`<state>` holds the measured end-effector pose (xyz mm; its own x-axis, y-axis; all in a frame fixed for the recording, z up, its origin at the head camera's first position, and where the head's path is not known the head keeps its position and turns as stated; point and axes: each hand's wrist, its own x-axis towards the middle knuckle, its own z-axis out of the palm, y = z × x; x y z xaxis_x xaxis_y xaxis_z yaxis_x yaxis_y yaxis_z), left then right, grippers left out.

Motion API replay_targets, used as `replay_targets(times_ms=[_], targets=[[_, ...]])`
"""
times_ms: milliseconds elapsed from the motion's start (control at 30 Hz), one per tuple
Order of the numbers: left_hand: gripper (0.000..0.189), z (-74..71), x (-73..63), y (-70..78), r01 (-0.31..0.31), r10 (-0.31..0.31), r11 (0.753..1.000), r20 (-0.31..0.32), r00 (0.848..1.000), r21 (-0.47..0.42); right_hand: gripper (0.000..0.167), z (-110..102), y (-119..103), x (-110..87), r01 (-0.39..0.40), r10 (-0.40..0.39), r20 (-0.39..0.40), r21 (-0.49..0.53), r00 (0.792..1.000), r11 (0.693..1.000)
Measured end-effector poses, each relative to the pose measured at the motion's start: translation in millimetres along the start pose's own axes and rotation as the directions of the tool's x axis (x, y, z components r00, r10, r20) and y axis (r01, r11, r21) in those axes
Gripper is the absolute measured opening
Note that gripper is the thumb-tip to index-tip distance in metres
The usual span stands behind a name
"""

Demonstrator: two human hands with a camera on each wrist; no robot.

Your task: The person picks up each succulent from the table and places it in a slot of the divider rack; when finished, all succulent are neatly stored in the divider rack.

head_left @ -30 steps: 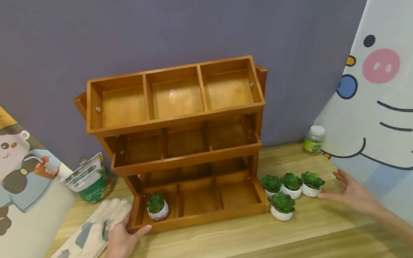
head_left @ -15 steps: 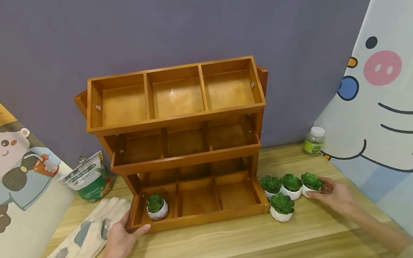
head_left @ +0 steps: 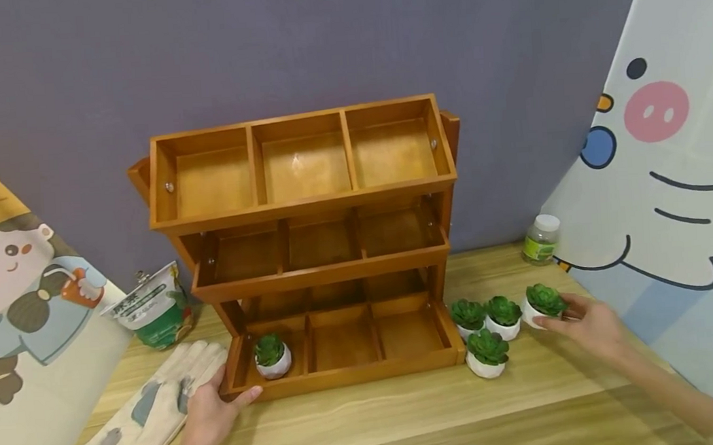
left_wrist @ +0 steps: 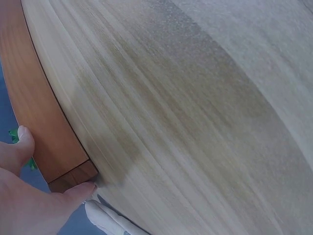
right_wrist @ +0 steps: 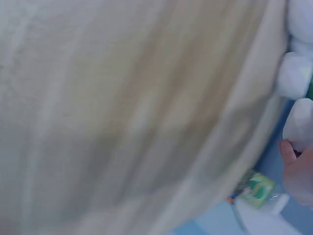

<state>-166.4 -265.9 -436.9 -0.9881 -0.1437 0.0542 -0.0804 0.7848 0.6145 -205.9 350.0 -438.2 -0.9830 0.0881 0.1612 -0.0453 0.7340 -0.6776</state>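
In the head view, a three-tier wooden shelf [head_left: 347,376] stands against the grey backdrop, each tier split into three compartments. My left hand [head_left: 212,415] grips its bottom left front corner; the left wrist view has thumb and finger on either side of that wooden corner [left_wrist: 54,142]. A potted succulent [head_left: 271,358] sits in the bottom left compartment. Off the shelf's right side, my right hand [head_left: 596,327] pinches another potted succulent [head_left: 545,299] by its white pot, tilted slightly and apart from the others. In the right wrist view that white pot [right_wrist: 299,125] shows at the fingertips.
Three more potted succulents, a left one [head_left: 468,315], a middle one [head_left: 503,315] and a front one [head_left: 488,350], cluster beside the shelf's right end. A lidded jar [head_left: 540,240] stands behind. White work gloves [head_left: 153,405] and a clipped green pouch [head_left: 154,316] lie left.
My right hand has come in from the right, taken hold of the rightmost succulent and lifted it slightly up and away from its neighbours. The left hand stays at the shelf corner.
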Motion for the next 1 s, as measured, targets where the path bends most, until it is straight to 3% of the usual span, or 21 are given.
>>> replay_targets(times_ms=[233, 500, 767, 1000], targets=[[0.092, -1.3, -0.2, -0.2, -0.005, 0.005, 1.0, 0.008, 1.0, 0.0, 0.079, -10.1, -49.7, -2.4, -0.001, 0.002, 0.02, -0.008, 1.0, 1.0], [0.091, -1.1, -0.1, -1.2, -0.02, 0.02, 1.0, 0.001, 1.0, -0.012, 0.082, 3.0, -86.4, -1.4, 0.049, -0.05, 0.035, 0.041, 0.998, 0.998], [0.091, 0.1, -1.1, 0.3, -0.016, 0.016, 1.0, -0.001, 1.0, -0.013, 0.078, 38.1, -134.7, 5.0, 0.13, -0.156, 0.122, 0.203, 0.98, 0.971], [0.089, 0.6, -0.9, -0.4, -0.046, 0.046, 0.999, -0.023, 0.999, -0.012, 0.071, 86.6, -173.5, 10.3, 0.183, -0.229, 0.211, 0.217, 0.95, 0.959]])
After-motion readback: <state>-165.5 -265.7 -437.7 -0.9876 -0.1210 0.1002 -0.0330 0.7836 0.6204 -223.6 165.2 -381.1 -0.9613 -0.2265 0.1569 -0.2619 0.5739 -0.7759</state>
